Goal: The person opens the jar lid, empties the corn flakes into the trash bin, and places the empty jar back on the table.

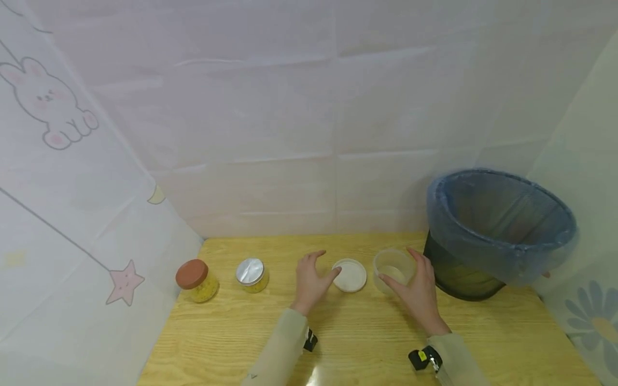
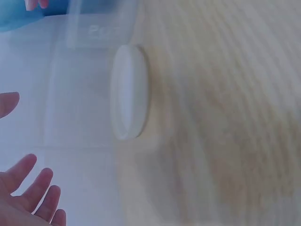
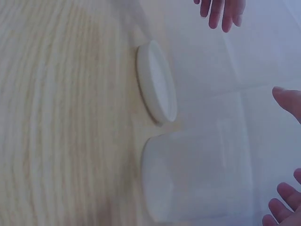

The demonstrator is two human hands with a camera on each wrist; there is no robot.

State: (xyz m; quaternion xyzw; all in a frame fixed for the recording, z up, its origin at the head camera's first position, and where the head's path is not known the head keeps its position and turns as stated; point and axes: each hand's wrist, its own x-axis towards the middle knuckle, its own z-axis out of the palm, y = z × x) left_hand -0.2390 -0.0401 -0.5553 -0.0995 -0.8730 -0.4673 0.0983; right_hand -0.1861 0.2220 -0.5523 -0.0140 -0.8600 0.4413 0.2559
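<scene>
A clear, lidless plastic tub [image 1: 394,262] stands upright on the wooden table, and its wall [image 3: 193,183] fills the lower middle of the right wrist view. My right hand [image 1: 419,289] is held over its near right side, thumb and fingers spread wide; in the right wrist view they are apart from the tub. To the left of the tub lies a round white lid [image 1: 350,275], its raised rim facing up. My left hand [image 1: 311,281] hovers just left of the lid, fingers spread and holding nothing. The left wrist view shows its fingers [image 2: 37,190] well clear of the lid.
A dark bin [image 1: 463,273] lined with a blue bag [image 1: 483,246] stands at the right. On the left are a silver-topped jar [image 1: 252,273] and a jar with a reddish-brown lid [image 1: 195,279], both with yellow contents. A pale wall sheet [image 1: 289,134] hangs behind the table.
</scene>
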